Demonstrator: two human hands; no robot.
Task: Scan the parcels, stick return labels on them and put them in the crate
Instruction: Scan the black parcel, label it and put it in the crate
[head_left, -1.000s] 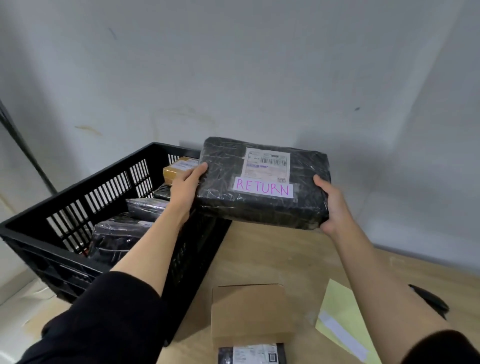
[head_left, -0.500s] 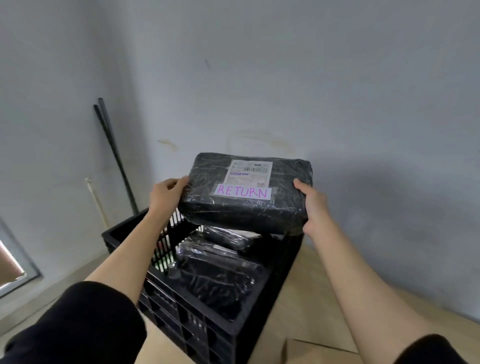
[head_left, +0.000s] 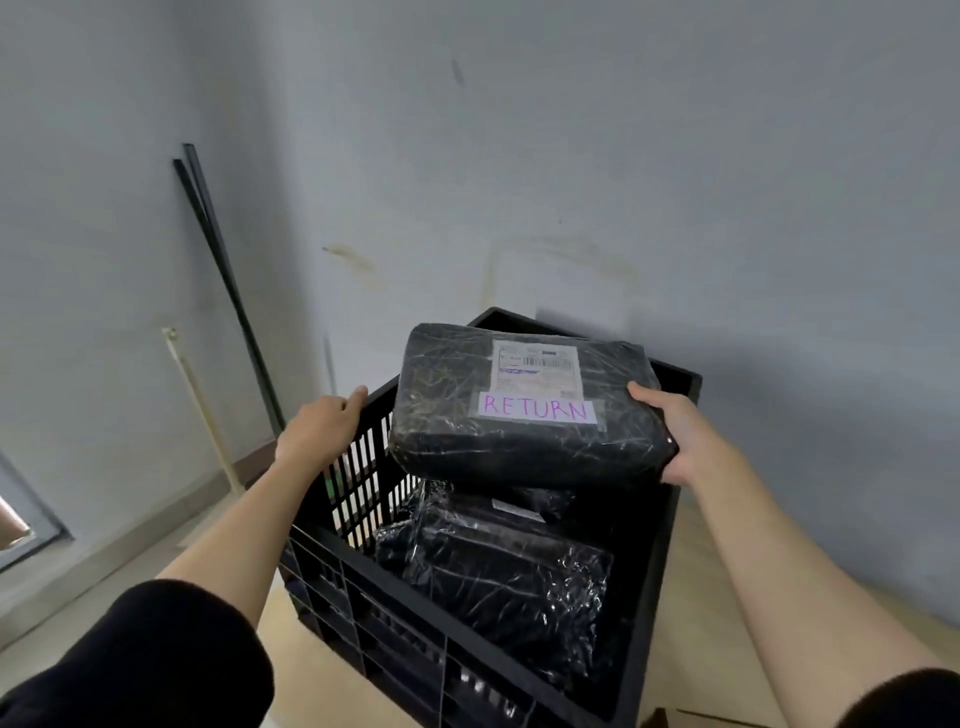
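Observation:
A black plastic-wrapped parcel (head_left: 524, 441) carries a white shipping label and a white strip (head_left: 537, 407) with RETURN in purple letters. It hangs tilted over the open top of the black slatted crate (head_left: 675, 519), just above the other black wrapped parcels (head_left: 498, 571) lying inside. My right hand (head_left: 675, 434) grips the parcel's right end, thumb on top and fingers underneath. My left hand (head_left: 322, 428) is off the parcel, at the crate's left rim, fingers loosely extended.
The crate stands on a light wooden table (head_left: 696, 623) against a grey wall. Two black rods (head_left: 223, 280) and a thin white pipe (head_left: 202, 415) lean in the corner at the left. A cardboard box corner (head_left: 675, 719) shows at the bottom edge.
The parcel has gone left and down from beside the crate to over its opening. My left hand has let go of the parcel's left end; the right hand still holds it.

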